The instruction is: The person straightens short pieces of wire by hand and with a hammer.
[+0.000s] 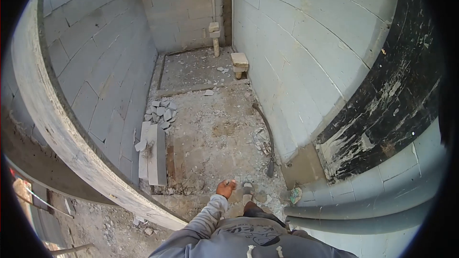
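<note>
1. Down at the bottom middle of the view, the person's left hand (225, 188) is hanging at the end of a grey sleeve, fingers curling loosely inward; whether it is gripping anything cannot be told at this size.
2. The right hand is not showing anywhere in the view.
3. Just beside that hand, a foot in a sandal (247, 192) is resting on the rubble-strewn concrete floor (215, 134).
4. Near the left wall, two pale blocks (153, 155) are lying side by side along the floor, with a pile of broken block pieces (161, 111) sitting just beyond them.
5. Well apart from the hand, a long curved tool (267, 136) is lying close to the right block wall (306, 48).
6. At the far end, a small block stool (239, 62) is standing beside that wall.
</note>
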`<state>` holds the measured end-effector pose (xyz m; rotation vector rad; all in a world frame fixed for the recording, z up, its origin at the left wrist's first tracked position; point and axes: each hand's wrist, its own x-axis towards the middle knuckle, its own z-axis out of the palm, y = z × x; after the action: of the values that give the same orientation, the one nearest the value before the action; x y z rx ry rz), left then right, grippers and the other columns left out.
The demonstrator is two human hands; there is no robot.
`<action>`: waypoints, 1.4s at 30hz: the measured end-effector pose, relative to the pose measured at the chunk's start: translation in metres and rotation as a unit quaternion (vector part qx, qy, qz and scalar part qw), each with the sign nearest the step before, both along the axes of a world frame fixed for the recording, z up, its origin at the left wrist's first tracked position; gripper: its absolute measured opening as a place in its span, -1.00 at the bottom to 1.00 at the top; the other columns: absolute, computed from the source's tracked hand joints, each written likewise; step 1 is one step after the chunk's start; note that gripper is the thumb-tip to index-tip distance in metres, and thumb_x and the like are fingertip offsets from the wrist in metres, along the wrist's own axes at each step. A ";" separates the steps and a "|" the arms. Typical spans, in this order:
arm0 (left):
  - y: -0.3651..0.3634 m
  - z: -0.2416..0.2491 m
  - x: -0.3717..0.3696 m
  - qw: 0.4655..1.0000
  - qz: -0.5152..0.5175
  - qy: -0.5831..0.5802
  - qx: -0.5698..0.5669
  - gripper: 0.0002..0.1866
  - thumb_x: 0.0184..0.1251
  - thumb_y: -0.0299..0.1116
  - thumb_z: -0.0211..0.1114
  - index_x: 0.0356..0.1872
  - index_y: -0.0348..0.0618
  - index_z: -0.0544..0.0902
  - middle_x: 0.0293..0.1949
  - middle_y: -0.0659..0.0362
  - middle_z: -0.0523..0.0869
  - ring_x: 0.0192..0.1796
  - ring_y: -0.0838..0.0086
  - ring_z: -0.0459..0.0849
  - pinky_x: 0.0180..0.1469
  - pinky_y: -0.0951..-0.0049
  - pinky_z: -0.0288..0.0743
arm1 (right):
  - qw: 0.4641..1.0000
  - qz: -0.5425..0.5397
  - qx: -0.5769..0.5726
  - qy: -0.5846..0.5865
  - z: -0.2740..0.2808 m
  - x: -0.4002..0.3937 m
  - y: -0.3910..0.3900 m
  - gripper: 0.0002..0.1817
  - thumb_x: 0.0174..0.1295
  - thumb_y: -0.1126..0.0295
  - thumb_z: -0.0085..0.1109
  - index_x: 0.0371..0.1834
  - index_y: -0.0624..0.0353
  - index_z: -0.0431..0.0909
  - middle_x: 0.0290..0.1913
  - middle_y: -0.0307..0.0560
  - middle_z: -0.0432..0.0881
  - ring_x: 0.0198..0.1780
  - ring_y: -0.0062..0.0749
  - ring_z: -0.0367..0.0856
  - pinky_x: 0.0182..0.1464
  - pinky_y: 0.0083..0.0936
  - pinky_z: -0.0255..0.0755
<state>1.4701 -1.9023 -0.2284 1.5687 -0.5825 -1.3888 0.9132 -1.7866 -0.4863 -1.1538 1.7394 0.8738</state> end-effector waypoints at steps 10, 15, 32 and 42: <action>-0.163 0.003 0.154 0.957 0.275 -0.082 -0.037 -0.79 0.23 -0.34 0.19 -0.35 -0.34 0.58 -0.45 0.10 0.67 -0.45 0.42 0.63 -0.36 0.44 0.50 | 0.958 0.214 -0.189 -0.012 0.120 0.203 -0.433 -0.47 0.02 0.12 0.15 0.05 0.17 0.54 0.17 0.14 0.47 0.20 -0.02 0.44 0.20 -0.20 0.31; -0.187 -0.036 0.165 0.942 0.300 -0.096 0.114 -0.81 0.23 -0.34 0.20 -0.36 -0.30 0.58 -0.47 0.13 0.64 -0.46 0.44 0.59 -0.37 0.44 0.48 | 0.961 0.034 -0.260 -0.091 0.272 0.317 -0.539 -0.44 0.00 0.08 0.22 -0.05 0.33 0.54 -0.02 0.27 0.58 0.04 0.07 0.55 0.10 -0.23 0.41; -0.540 0.019 0.395 0.955 0.279 -0.088 0.059 -0.71 0.25 -0.27 0.21 -0.16 -0.33 0.57 -0.38 0.15 0.66 -0.40 0.49 0.61 -0.38 0.51 0.44 | 0.956 0.232 0.174 -0.043 0.190 0.407 -0.743 -0.44 0.10 0.05 0.13 0.13 0.14 0.47 0.10 0.03 0.55 0.03 -0.07 0.56 0.05 -0.27 0.43; -0.684 -0.048 0.443 0.974 0.200 -0.033 0.101 -0.68 0.20 -0.28 0.25 -0.18 -0.39 0.58 -0.37 0.08 0.67 -0.38 0.38 0.64 -0.29 0.38 0.58 | 0.942 0.322 0.082 -0.041 0.208 0.617 -1.009 -0.44 0.08 0.09 0.13 0.14 0.15 0.47 0.09 0.10 0.54 0.08 -0.07 0.54 0.09 -0.25 0.42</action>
<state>1.9133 -2.5865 -0.2767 1.7815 -0.1488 -1.1170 1.5297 -2.7957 -0.2780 -1.6507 1.1902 1.3034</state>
